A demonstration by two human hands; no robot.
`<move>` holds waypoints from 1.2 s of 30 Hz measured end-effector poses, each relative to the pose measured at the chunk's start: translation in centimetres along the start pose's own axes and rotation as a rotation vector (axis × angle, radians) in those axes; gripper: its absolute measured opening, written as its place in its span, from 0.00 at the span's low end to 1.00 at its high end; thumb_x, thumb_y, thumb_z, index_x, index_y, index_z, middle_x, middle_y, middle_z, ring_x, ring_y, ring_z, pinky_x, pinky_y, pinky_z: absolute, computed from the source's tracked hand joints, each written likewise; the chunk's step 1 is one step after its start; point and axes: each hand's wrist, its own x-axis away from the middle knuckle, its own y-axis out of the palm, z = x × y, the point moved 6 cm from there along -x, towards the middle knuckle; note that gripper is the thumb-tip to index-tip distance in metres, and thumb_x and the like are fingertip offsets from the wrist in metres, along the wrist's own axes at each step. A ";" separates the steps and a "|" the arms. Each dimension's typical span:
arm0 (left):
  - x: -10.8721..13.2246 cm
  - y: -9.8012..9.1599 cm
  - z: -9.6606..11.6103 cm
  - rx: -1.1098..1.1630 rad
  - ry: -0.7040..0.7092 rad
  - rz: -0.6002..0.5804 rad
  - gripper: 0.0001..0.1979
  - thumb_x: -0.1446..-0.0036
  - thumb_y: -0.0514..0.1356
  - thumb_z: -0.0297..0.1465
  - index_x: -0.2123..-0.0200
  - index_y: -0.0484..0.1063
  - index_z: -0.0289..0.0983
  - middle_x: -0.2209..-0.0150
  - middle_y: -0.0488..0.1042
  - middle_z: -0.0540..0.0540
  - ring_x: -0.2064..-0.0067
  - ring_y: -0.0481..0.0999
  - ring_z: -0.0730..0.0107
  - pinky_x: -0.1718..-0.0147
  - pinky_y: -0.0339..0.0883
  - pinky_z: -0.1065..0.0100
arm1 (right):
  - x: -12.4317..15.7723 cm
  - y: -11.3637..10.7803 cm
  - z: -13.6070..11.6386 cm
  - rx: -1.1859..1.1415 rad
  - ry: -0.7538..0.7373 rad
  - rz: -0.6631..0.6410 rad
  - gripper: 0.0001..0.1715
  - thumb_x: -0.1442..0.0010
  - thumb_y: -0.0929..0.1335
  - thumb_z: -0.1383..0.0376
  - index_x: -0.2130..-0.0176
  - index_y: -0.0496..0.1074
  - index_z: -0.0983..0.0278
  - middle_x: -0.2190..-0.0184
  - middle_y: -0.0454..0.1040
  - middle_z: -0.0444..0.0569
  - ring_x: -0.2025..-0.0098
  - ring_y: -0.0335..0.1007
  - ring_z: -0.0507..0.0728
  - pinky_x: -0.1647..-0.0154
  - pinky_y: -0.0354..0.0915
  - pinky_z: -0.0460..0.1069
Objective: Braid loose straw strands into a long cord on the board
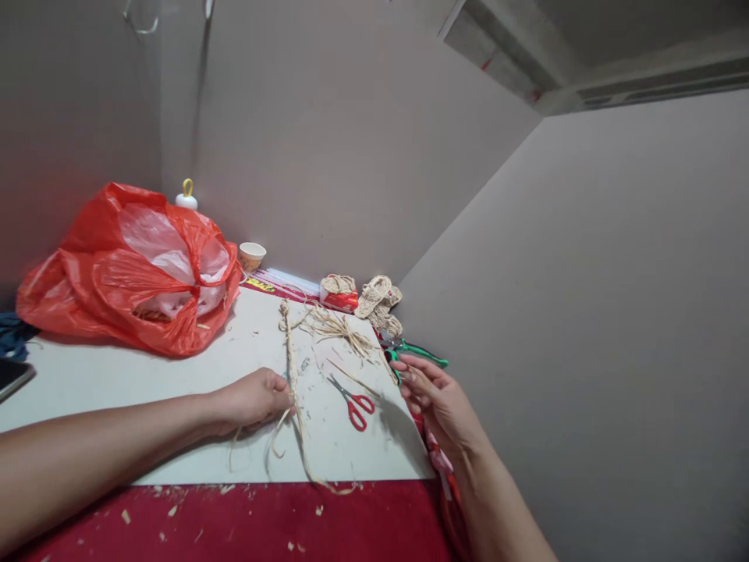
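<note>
My left hand [253, 400] rests on the white board [175, 390] with its fingers closed on a long braided straw cord [290, 351] that runs away from me across the board. Loose straw ends trail out under that hand toward the board's near edge. My right hand [436, 398] hovers at the board's right edge, fingers stretched out and a little apart, holding nothing that I can see. Red-handled scissors [354, 406] lie between the two hands. Green-handled pliers [418, 353] lie just beyond my right fingertips.
A big red plastic bag [129, 273] fills the left back of the board. A paper cup [251, 255], a red box [339, 298] and woven straw sandals [380, 300] sit near the wall. Loose straw [339, 328] lies mid-board. Straw bits dot the red cloth [263, 523] in front.
</note>
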 end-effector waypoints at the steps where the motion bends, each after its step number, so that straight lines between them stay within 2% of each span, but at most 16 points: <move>1: 0.0 0.0 0.0 0.006 0.005 -0.001 0.14 0.52 0.58 0.41 0.76 0.66 0.35 0.89 0.53 0.59 0.87 0.46 0.83 0.86 0.36 0.73 | 0.6 0.4 -0.1 0.028 -0.005 0.007 0.19 0.55 0.73 0.59 0.63 0.72 0.65 0.63 0.75 0.53 0.80 0.62 0.48 0.84 0.53 0.42; 3: 0.0 -0.1 -0.1 0.013 0.012 -0.003 0.14 0.52 0.58 0.41 0.75 0.67 0.34 0.89 0.53 0.59 0.87 0.46 0.83 0.86 0.36 0.74 | 1.5 0.9 -0.4 0.143 -0.040 0.054 0.18 0.52 0.71 0.54 0.68 0.72 0.67 0.69 0.76 0.53 0.82 0.60 0.47 0.85 0.53 0.42; 6: 0.0 -0.3 -0.1 0.020 0.034 -0.017 0.14 0.52 0.58 0.40 0.74 0.67 0.34 0.89 0.52 0.59 0.87 0.46 0.83 0.87 0.36 0.74 | 1.6 0.7 -1.0 0.561 -0.161 0.155 0.21 0.44 0.64 0.52 0.66 0.73 0.66 0.70 0.76 0.53 0.79 0.65 0.51 0.80 0.59 0.45; 9: 0.0 -0.3 -0.1 0.039 0.051 -0.039 0.13 0.52 0.58 0.40 0.74 0.66 0.35 0.89 0.51 0.60 0.87 0.45 0.82 0.86 0.36 0.74 | -0.2 0.1 -1.0 0.897 -0.224 0.190 0.15 0.45 0.64 0.61 0.62 0.75 0.64 0.65 0.77 0.53 0.67 0.71 0.56 0.67 0.64 0.48; 12: 0.2 -0.3 0.0 0.031 0.066 -0.035 0.13 0.52 0.58 0.40 0.77 0.63 0.36 0.89 0.51 0.60 0.87 0.45 0.83 0.86 0.36 0.74 | -2.8 -0.6 -0.4 1.008 -0.191 0.143 0.15 0.53 0.67 0.72 0.65 0.77 0.63 0.65 0.78 0.52 0.62 0.72 0.59 0.60 0.62 0.49; 14: 0.4 -0.3 0.2 0.016 0.077 -0.021 0.14 0.53 0.57 0.41 0.78 0.62 0.36 0.89 0.51 0.60 0.87 0.45 0.83 0.86 0.36 0.74 | -4.6 -0.4 -0.2 1.056 -0.179 0.115 0.17 0.54 0.67 0.74 0.64 0.78 0.62 0.65 0.78 0.51 0.60 0.72 0.59 0.58 0.62 0.48; 17: 0.4 -0.2 0.2 0.006 0.061 -0.020 0.13 0.53 0.57 0.40 0.77 0.62 0.36 0.89 0.52 0.59 0.88 0.45 0.82 0.87 0.36 0.73 | -7.4 0.8 -0.1 1.081 -0.198 0.101 0.16 0.48 0.65 0.71 0.59 0.76 0.63 0.63 0.78 0.51 0.58 0.72 0.57 0.56 0.62 0.48; 20: 0.4 0.0 0.2 0.023 0.035 -0.030 0.12 0.52 0.57 0.40 0.76 0.62 0.37 0.89 0.52 0.59 0.87 0.45 0.82 0.87 0.35 0.74 | -10.3 3.3 0.3 1.070 -0.220 0.086 0.12 0.41 0.65 0.65 0.58 0.73 0.65 0.61 0.76 0.51 0.59 0.71 0.56 0.55 0.63 0.51; 23: 0.3 -0.1 0.1 0.031 0.032 -0.032 0.13 0.51 0.57 0.41 0.75 0.64 0.36 0.89 0.51 0.60 0.87 0.45 0.82 0.87 0.36 0.74 | -12.7 5.7 1.3 1.045 -0.204 0.084 0.14 0.39 0.64 0.60 0.57 0.70 0.67 0.58 0.72 0.50 0.58 0.70 0.56 0.55 0.65 0.56; 26: 0.1 -0.2 -0.1 0.033 0.038 -0.030 0.13 0.50 0.57 0.41 0.74 0.65 0.36 0.89 0.51 0.60 0.87 0.46 0.82 0.87 0.37 0.74 | -14.2 7.0 2.4 1.017 -0.147 0.106 0.15 0.39 0.64 0.60 0.54 0.68 0.66 0.54 0.70 0.51 0.55 0.68 0.57 0.55 0.65 0.56; 30: -0.1 -0.2 -0.3 0.036 0.030 -0.030 0.12 0.50 0.56 0.40 0.73 0.66 0.36 0.88 0.52 0.59 0.87 0.45 0.82 0.88 0.37 0.74 | -15.4 6.5 3.2 0.920 -0.066 0.127 0.15 0.39 0.64 0.62 0.53 0.68 0.65 0.53 0.68 0.52 0.55 0.68 0.57 0.55 0.66 0.56; 36: 0.0 -0.3 -0.3 0.022 0.016 -0.013 0.13 0.50 0.56 0.40 0.72 0.66 0.36 0.89 0.52 0.59 0.87 0.45 0.81 0.88 0.38 0.74 | -16.4 3.6 2.6 0.612 0.004 0.121 0.18 0.39 0.64 0.61 0.51 0.66 0.67 0.53 0.68 0.52 0.57 0.69 0.57 0.58 0.67 0.55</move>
